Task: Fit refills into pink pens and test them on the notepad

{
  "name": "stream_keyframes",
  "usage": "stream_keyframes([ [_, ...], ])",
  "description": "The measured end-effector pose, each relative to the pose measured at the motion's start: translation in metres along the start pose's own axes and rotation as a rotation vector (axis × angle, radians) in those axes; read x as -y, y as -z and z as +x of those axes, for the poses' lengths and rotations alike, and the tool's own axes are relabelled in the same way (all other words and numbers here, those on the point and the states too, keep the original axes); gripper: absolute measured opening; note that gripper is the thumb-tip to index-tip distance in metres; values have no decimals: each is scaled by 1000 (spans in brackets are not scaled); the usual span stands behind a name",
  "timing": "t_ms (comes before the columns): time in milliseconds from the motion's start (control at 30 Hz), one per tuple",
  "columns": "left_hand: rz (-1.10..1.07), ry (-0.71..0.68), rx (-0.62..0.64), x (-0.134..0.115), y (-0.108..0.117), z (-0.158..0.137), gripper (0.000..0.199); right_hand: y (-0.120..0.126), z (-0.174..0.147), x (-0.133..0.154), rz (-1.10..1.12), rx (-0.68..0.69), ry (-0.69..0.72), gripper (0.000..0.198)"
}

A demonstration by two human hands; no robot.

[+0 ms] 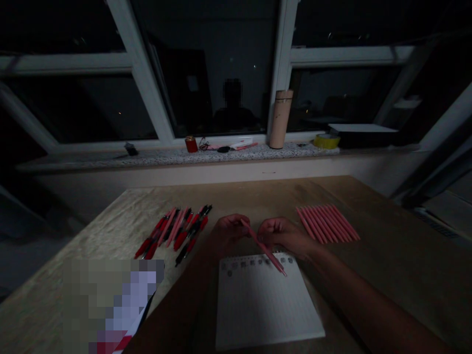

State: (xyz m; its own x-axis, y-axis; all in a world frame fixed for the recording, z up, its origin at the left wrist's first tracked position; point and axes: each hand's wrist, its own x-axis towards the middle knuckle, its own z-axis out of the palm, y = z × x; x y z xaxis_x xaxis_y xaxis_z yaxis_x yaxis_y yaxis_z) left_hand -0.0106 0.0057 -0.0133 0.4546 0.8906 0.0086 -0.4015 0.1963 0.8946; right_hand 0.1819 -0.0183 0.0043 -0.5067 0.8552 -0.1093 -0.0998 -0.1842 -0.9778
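Looks part-done imo: pink pens (327, 223) neatly rowed, a mixed bunch (177, 227) left over, left hand (229, 228) and right hand (278, 233) fingers pinching another pen (271, 257).

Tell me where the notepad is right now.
In the head view, the notepad lies on the table at the lower middle, just nearer the camera than the left hand and right hand, which hold a pink pen slanting over the notepad's top edge.
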Motion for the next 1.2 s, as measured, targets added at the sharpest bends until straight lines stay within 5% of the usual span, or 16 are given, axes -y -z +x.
stream_keyframes([
  [233,13,38,-66,11,-11,5,43,18,3,3,-240,-92,-19,18],
  [400,87,67,-156,19,-4,9,51,49,-1,16,-512,-353,-25,13],
  [600,211,78,-168,26,1,11,49,97,-12,34,-1106,-618,-176,11],
  [800,256,98,-158,24,1,9,48,125,-14,28,-1290,-620,-321,21],
  [1200,257,129,-153,23,-1,7,46,132,-11,20,-1427,-555,-411,27],
])
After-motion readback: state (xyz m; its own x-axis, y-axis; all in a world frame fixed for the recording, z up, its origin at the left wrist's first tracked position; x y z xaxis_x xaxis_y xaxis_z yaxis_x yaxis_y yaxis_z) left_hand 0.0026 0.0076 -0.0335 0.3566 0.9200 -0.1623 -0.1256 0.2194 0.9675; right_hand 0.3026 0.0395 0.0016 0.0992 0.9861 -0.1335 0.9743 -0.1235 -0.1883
